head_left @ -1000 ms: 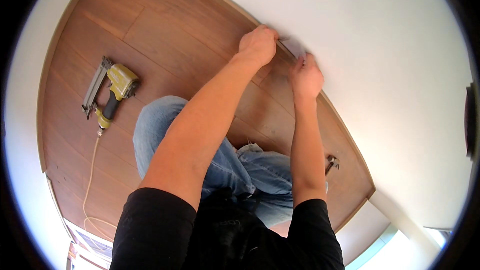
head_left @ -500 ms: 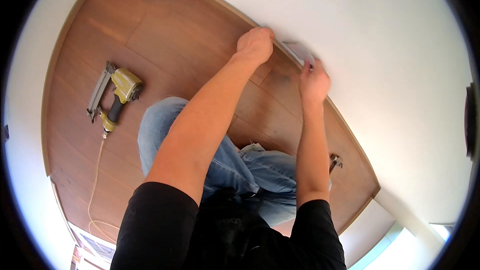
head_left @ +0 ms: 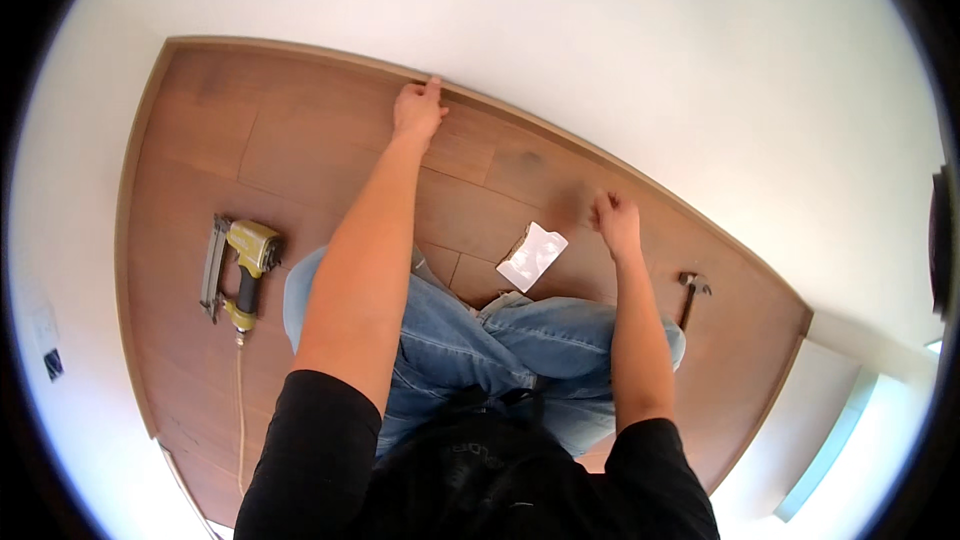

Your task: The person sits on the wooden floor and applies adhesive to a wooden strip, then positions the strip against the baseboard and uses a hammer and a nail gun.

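If the person's lap in blue jeans point(head_left: 455, 330) is the middle of the clock, a yellow-green nail gun point(head_left: 258, 240) lies between nine and ten on the wooden floor point(head_left: 330, 140), its pale hose point(head_left: 240, 400) running toward eight. Just past eleven, the left hand point(head_left: 418, 113) reaches the foot of the white wall point(head_left: 600, 40), forefinger stretched onto the brown trim point(head_left: 500, 111), thumb apart, nothing visibly gripped; that trim runs from past ten to nearly three. Between twelve and one, a white piece point(head_left: 533, 255) with a ragged brownish edge lies on the floor, apart from both hands. Toward half past one, the right hand point(head_left: 615, 220) hangs with fingers loosely curled and blurred; I cannot tell whether it holds anything small. A hammer point(head_left: 690, 285) rests near half past two. Such fingertip contact probably works best with light, even pressure and the pad flat to the edge. Marks on the nail gun are too small to read; faint letters cross the black shirt point(head_left: 480, 485), partly lost in folds.
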{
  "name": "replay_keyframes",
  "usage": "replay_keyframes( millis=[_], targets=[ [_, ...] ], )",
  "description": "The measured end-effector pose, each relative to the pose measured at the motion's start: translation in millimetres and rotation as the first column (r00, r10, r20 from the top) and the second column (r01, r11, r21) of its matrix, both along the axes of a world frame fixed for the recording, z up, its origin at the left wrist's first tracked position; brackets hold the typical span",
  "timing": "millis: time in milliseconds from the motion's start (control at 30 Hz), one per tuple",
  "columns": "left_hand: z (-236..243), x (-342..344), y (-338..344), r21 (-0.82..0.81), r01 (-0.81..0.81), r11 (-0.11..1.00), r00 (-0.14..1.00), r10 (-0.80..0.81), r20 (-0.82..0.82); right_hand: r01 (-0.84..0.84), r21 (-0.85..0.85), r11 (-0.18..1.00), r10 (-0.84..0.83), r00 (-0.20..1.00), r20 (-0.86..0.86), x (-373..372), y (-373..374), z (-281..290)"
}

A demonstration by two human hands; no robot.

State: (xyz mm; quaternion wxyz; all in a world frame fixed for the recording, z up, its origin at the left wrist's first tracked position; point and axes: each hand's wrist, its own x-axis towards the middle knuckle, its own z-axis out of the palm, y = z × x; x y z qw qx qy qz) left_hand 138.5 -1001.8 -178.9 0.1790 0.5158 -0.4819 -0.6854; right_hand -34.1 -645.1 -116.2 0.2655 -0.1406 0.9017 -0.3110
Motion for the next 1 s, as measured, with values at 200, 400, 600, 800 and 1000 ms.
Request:
replay_keyframes(
  millis=[200,400,600,800,1000],
  targets=[
    [0,-2,-9,0.018,-0.007,1.0,1.0,0.007,-0.005,0.687,-0.372,0.624,-0.406,0.692,0.597,-41,-35,-52],
    [-8,3,-11,0.066,0.02,0.998,1.0,-0.02,-0.012,0.765,-0.457,0.454,-0.298,0.613,0.731,-37,-29,-69],
    [-6,2,-5,0.058,-0.037,0.998,0.997,0.041,-0.07,0.714,-0.467,0.522,-0.342,0.676,0.652,-39,-27,-70],
    [-5,-2,12,-0.55,0.278,0.788,0.948,-0.134,0.288,0.707,-0.479,0.521,-0.308,0.679,0.666,-40,-32,-69],
    [16,-9,51,-0.788,0.585,0.194,0.811,-0.172,0.56,0.702,-0.469,0.536,-0.345,0.689,0.637,-35,-42,-62]
  ],
)
